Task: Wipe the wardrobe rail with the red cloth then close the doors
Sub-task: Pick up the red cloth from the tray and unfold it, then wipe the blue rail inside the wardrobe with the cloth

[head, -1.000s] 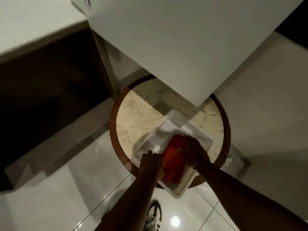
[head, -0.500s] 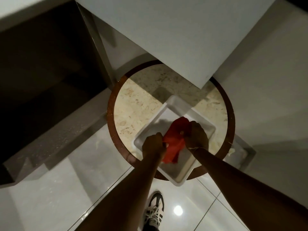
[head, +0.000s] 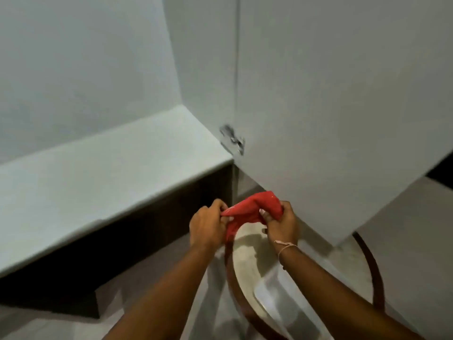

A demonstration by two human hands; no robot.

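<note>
Both my hands hold the red cloth (head: 247, 212) in the air, bunched between them. My left hand (head: 208, 225) pinches its left end and my right hand (head: 282, 223) grips its right end. The open white wardrobe door (head: 331, 106) hangs just behind the cloth on the right, with a metal hinge (head: 232, 139) at its inner edge. The white wardrobe interior and its bottom shelf (head: 98, 168) lie to the left. No rail is in view.
Below my hands stands a round stone-topped table (head: 247, 263) with a dark wooden rim, and a white tray (head: 277, 298) rests on it. A dark recess (head: 122, 246) runs under the wardrobe shelf. Glossy floor tiles lie at the bottom left.
Both hands have lifted the red cloth out of the white tray and up in front of the wardrobe. The view has tilted upward from the table toward the wardrobe interior.
</note>
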